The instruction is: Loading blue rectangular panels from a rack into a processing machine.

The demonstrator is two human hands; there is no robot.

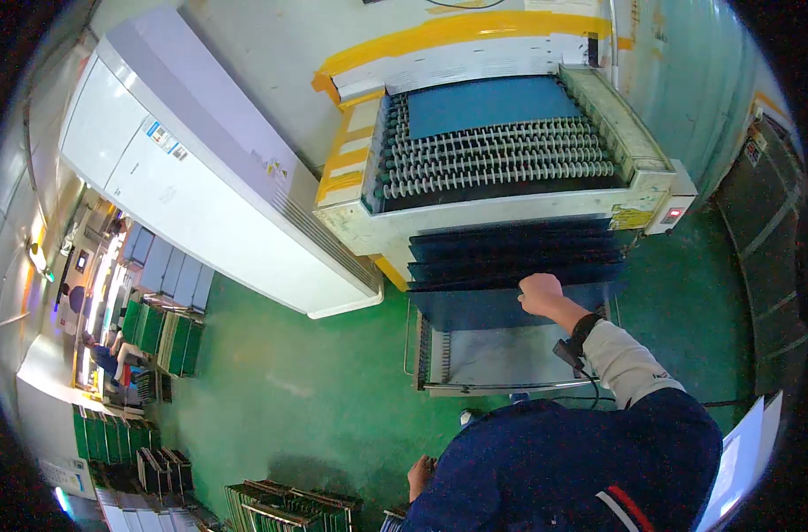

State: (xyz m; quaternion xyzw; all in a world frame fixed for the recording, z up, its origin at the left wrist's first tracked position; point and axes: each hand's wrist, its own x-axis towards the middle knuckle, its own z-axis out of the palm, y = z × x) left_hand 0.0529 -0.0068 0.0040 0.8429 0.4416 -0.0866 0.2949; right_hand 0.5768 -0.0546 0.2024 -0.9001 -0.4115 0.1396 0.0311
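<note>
My right hand (540, 294) is closed at the upper edge of a flat dark blue panel (475, 309), the frontmost of several. Behind it more dark blue panels (510, 244) stand on edge in a wire rack (421, 355). The rack stands on the floor right in front of a roller conveyor machine (492, 208). On the machine's rollers (510, 158) lies a lighter blue panel (488, 106). My left hand (419, 477) hangs low beside my body, partly hidden by my dark blue clothing; its fingers do not show clearly.
A tall white cabinet-like unit (200, 177) stands left of the machine. Racks with green-edged boards (288, 507) are on the green floor (288, 381) at lower left. A black panel (763, 248) is at right. Farther left, a person (107, 355) sits near more racks.
</note>
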